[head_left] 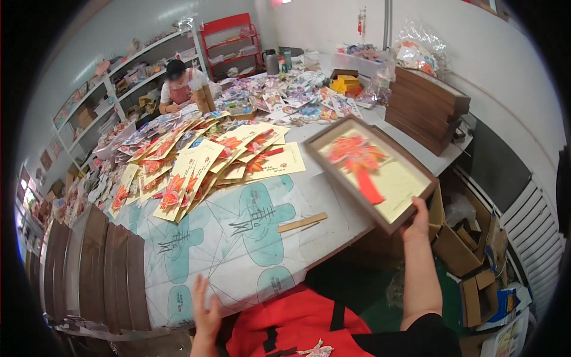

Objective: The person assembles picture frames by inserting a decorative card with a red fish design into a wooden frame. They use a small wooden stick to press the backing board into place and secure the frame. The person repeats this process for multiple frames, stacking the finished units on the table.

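My right hand grips the near right corner of a brown picture frame, thumb over its front edge. Inside the frame a cream card carries a red and orange flower and a red ribbon. It is held tilted, over the table's right edge. My left hand has its fingers apart and holds nothing, above the near edge of the table. On the tabletop beyond lies a heap of cream cards with red and orange flower decorations. A short wooden strip rests between the heap and me.
Brown frames stand in a row at the left edge; more frames are stacked at the far right. Colourful pieces cover the table's far half. A co-worker sits behind it. Cardboard boxes are on the floor at right.
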### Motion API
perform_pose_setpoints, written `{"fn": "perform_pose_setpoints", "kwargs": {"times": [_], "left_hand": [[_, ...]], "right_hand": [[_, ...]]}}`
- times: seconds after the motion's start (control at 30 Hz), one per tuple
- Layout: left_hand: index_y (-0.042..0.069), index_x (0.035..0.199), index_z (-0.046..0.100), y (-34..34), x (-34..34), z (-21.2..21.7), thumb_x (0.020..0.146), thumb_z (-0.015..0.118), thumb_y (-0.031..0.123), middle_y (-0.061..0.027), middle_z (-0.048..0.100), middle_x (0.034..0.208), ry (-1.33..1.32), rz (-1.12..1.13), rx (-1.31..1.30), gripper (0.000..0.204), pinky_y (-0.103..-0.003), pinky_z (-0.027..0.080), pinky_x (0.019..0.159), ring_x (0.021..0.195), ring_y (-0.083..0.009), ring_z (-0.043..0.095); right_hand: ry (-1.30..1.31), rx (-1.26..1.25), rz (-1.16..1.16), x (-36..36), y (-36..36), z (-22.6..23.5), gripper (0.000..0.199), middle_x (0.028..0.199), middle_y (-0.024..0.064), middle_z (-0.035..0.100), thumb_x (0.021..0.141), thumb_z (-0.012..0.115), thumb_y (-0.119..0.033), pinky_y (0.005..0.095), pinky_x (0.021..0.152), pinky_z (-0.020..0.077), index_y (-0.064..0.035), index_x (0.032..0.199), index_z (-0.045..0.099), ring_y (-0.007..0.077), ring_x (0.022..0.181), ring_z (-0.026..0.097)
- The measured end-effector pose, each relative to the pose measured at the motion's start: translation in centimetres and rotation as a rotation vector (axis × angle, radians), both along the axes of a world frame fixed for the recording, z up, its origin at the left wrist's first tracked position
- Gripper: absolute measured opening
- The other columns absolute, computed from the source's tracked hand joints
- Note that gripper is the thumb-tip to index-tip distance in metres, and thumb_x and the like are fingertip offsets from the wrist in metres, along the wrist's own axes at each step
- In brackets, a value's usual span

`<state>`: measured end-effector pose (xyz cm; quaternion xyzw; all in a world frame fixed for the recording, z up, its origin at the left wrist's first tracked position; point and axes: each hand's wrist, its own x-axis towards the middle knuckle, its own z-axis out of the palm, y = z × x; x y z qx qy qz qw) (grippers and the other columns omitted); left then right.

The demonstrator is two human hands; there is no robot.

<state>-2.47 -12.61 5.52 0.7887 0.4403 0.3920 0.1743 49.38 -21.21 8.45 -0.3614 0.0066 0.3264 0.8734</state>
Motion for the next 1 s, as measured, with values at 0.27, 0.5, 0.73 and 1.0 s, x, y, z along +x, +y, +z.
{"fn": "perform_pose_setpoints", "kwargs": {"times": [0.27,0.5,0.73,1.0], "left_hand": [[-0.005,0.124,0.05,-1.7,-12.5,-2.8,0.09,0.041,-0.006,-0.014,0.048,0.132,-0.256,0.587,0.125,0.036,-0.033,0.036,0.101,0.121,-0.0228,0.048],[-0.005,0.123,0.05,-2.6,-14.7,-1.5,0.09,0.041,-0.005,-0.0135,0.048,0.131,-0.166,0.731,0.147,0.034,-0.032,0.039,0.097,0.119,-0.0232,0.049],[-0.003,0.119,0.055,-4.3,-15.4,0.3,0.084,0.046,-0.004,-0.0156,0.051,0.128,-0.054,0.887,0.227,0.036,-0.036,0.039,0.098,0.118,-0.0271,0.049],[0.001,0.134,0.037,-2.3,-16.5,5.4,0.07,0.063,-0.005,-0.0214,0.03,0.143,0.116,1.054,0.681,0.069,-0.045,0.024,0.11,0.134,-0.0376,0.028]], "right_hand": [[-0.123,0.055,-0.055,15.0,2.7,-1.9,0.052,0.122,0.0105,0.055,0.075,0.065,-0.022,0.0446,0.098,0.0394,-0.0061,0.123,0.051,0.0292,0.113,0.051],[-0.031,-0.089,-0.098,18.2,5.8,-3.1,0.055,0.121,0.0092,0.057,0.073,0.067,-0.029,0.0452,0.097,0.04,-0.0071,0.121,0.054,0.029,0.113,0.051],[-0.234,-0.344,0.164,24.6,7.0,-6.9,0.064,0.13,0.009,0.05,0.082,0.064,-0.045,0.0438,0.096,0.0432,-0.0089,0.132,0.046,0.0265,0.119,0.049],[-0.667,-1.071,0.186,34.2,3.9,-9.5,0.072,0.116,0.0125,0.057,0.081,0.054,-0.064,0.0424,0.086,0.0423,-0.0095,0.127,0.05,0.0243,0.103,0.055]]}}
